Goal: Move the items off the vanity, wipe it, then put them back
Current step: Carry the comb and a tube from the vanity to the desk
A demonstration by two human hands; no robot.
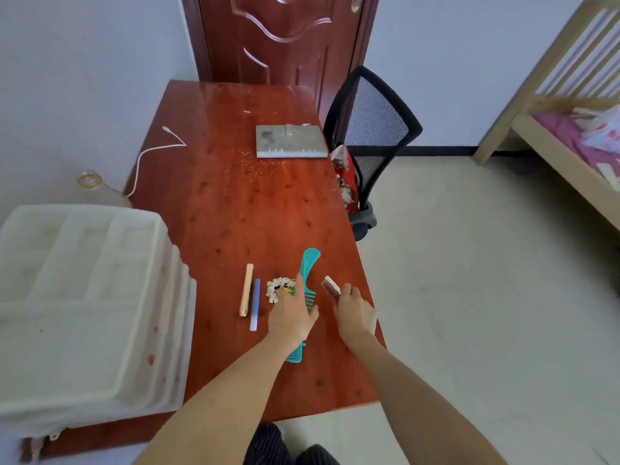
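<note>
On the red-brown wooden vanity top (235, 203), near its front right part, lie a teal comb (309, 270), a pearl-like hair clip with small yellow bands (278, 288), a cream stick (247, 290) and a pale blue stick (255, 305). My left hand (291, 313) rests over the comb and the hair clip, fingers spread and touching them; the comb's lower end shows under my wrist. Near the right edge, my right hand (355, 312) is closed around a small reddish-brown box (331, 286).
A grey binder (290, 142) lies at the far right of the top, a white cable (151, 156) at the far left. A white lidded storage box (84, 297) fills the left front. A black mesh chair (372, 139) stands right, a bed frame (553, 95) beyond.
</note>
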